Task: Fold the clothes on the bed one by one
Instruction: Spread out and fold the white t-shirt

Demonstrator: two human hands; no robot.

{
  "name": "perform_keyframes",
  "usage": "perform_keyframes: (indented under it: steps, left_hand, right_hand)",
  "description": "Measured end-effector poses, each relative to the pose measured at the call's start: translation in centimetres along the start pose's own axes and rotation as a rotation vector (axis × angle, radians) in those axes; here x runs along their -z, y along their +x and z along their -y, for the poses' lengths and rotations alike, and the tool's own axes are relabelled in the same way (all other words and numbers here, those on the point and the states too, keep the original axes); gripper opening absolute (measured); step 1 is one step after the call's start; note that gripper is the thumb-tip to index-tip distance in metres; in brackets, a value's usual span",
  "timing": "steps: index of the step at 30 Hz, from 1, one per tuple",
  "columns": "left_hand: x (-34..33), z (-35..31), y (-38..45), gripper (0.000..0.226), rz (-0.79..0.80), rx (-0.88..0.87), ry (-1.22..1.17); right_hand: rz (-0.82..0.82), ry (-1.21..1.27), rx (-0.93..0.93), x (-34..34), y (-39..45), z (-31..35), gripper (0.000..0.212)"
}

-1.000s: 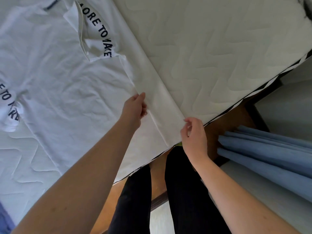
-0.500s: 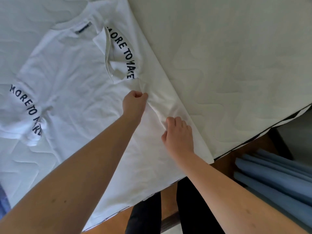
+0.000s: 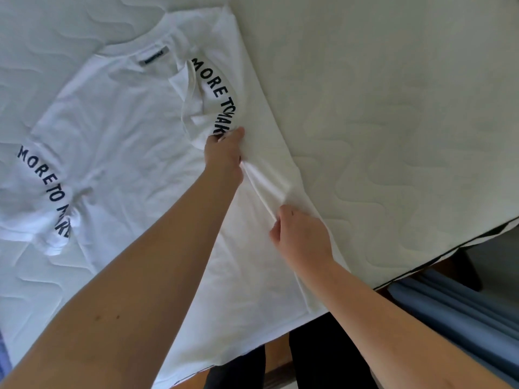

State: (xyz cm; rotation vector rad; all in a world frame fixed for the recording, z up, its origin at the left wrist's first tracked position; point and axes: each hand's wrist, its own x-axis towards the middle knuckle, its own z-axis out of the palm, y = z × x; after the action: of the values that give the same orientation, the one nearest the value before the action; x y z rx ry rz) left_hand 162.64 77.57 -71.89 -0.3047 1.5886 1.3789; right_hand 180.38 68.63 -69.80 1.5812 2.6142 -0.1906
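On the quilted mattress (image 3: 393, 122): one white T-shirt (image 3: 126, 130), laid flat, collar toward the far side, hem reaching the near edge of the bed. Grey neck label (image 3: 154, 55) visible inside the collar. Dark block lettering printed on both short sleeves; left sleeve (image 3: 45, 203) lies out to the side, right sleeve (image 3: 213, 96) is folded inward over the chest. Left hand (image 3: 224, 153): fingers curled, pinching the shirt's fabric just below the folded sleeve, at the end of the printed lettering. Right hand (image 3: 302, 237): fingers curled round the shirt's side nearer the hem; fingertips hidden under the hand, so the exact grip cannot be told. Between the two hands a raised ridge of cloth runs taut. Both forearms bare. Beyond the mattress edge, at lower right: blue pleated fabric (image 3: 463, 318). Below the hem: dark trouser legs (image 3: 323, 360) of the person and a strip of brown floor (image 3: 276, 357).
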Motion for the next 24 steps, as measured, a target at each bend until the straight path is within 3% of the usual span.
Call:
perform_keyframes:
  steps: [5, 8, 11, 15, 17, 20, 22, 24]
  left_hand:
    - [1.3, 0.2, 0.3, 0.051, 0.024, -0.135, 0.305]
    - [2.1, 0.4, 0.4, 0.033, 0.017, -0.107, 0.483]
    - [2.6, 0.8, 0.2, 0.017, -0.051, -0.215, 0.58]
    - [2.8, 1.6, -0.1, 0.033, 0.021, -0.112, 0.426]
    - [3.0, 2.0, -0.3, 0.04, 0.099, -0.058, 0.48]
    - [3.1, 2.7, -0.9, 0.023, 0.128, -0.056, 0.652]
    - [3.2, 3.3, -1.3, 0.011, 0.063, -0.104, 0.712]
    - [3.2, 3.8, -1.7, 0.012, 0.021, -0.118, 0.708]
  right_hand:
    - [0.28, -0.053, 0.048, -1.1, -1.1, 0.1, 0.04]
    - [0.368, -0.148, 0.086, -1.2, -1.3, 0.6, 0.032]
    - [0.384, -0.135, 0.095, -0.1, -0.7, 0.5, 0.026]
    - [0.282, -0.139, 0.063, 0.5, -1.5, -0.4, 0.029]
    - [0.381, -0.188, 0.043, -0.2, -2.7, -0.7, 0.036]
    - [0.555, -0.212, 0.064, -1.0, -4.4, -0.9, 0.037]
    - [0.533, -0.258, 0.072, -0.1, -4.6, -0.9, 0.03]
    - [0.508, -0.099, 0.014, -0.2, -4.2, -1.1, 0.036]
